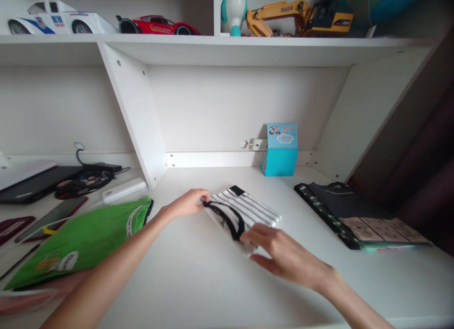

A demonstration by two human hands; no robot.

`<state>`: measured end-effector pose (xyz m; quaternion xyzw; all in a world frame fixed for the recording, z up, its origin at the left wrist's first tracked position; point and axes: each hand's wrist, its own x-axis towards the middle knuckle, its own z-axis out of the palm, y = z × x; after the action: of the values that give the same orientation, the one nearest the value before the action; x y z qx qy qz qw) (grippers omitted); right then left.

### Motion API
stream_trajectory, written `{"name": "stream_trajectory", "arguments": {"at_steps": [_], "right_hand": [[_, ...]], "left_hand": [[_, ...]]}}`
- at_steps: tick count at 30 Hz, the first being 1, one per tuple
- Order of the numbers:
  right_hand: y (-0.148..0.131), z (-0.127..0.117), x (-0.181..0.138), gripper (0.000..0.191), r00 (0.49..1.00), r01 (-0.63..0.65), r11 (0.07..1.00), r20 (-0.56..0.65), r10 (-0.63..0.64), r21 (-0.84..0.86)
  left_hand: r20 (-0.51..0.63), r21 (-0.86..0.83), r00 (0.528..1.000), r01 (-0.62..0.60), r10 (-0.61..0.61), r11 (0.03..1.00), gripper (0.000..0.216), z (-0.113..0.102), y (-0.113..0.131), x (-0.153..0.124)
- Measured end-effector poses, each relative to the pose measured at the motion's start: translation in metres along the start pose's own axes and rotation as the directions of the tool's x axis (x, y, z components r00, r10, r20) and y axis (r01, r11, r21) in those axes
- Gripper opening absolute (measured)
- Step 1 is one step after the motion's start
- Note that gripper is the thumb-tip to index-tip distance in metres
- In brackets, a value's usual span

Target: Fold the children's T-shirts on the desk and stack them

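Note:
A folded black-and-white striped shirt (248, 207) lies on the white desk, its black neckband curving along the near side. At the shirt's left corner, my left hand (189, 202) is closed, pinching the cloth between thumb and fingers. My right hand (280, 253) rests at the near right edge by the neckband, fingertips touching the fabric. Its thumb stands apart from the fingers, and slight blur softens the fingertips.
Folded dark clothing (340, 206) lies to the right. On the left are a green garment (88, 239), a phone (53, 217), a white power strip (124, 190) and cables. A blue desk calendar (282, 161) stands at the back. Toy vehicles sit on the shelf (227, 42) above.

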<state>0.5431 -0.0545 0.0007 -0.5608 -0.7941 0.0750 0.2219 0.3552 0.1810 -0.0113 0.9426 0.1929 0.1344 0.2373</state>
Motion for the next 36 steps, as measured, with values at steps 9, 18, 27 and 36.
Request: {"name": "stream_trajectory", "arguments": {"at_steps": [9,18,27,36], "right_hand": [[0.09,0.026,0.005,0.036,0.955,-0.296,0.955,-0.022,0.295,-0.036],[0.114,0.055,-0.008,0.041,0.937,-0.349,0.921,-0.03,0.349,-0.174],[0.066,0.072,-0.02,0.032,0.944,-0.328,0.833,-0.178,0.276,-0.446],[-0.032,0.073,-0.005,0.036,0.992,-0.042,0.999,0.113,0.046,-0.033]], "left_hand": [[0.131,0.121,0.987,-0.106,0.09,0.987,0.04,0.056,0.072,-0.017],[0.137,0.269,0.986,-0.128,0.093,0.954,0.027,0.079,0.063,-0.018],[0.175,0.43,0.984,-0.045,-0.035,0.902,0.027,0.065,0.036,0.0],[-0.012,0.535,0.997,0.067,-0.072,0.842,0.058,0.086,0.006,0.031]]}}
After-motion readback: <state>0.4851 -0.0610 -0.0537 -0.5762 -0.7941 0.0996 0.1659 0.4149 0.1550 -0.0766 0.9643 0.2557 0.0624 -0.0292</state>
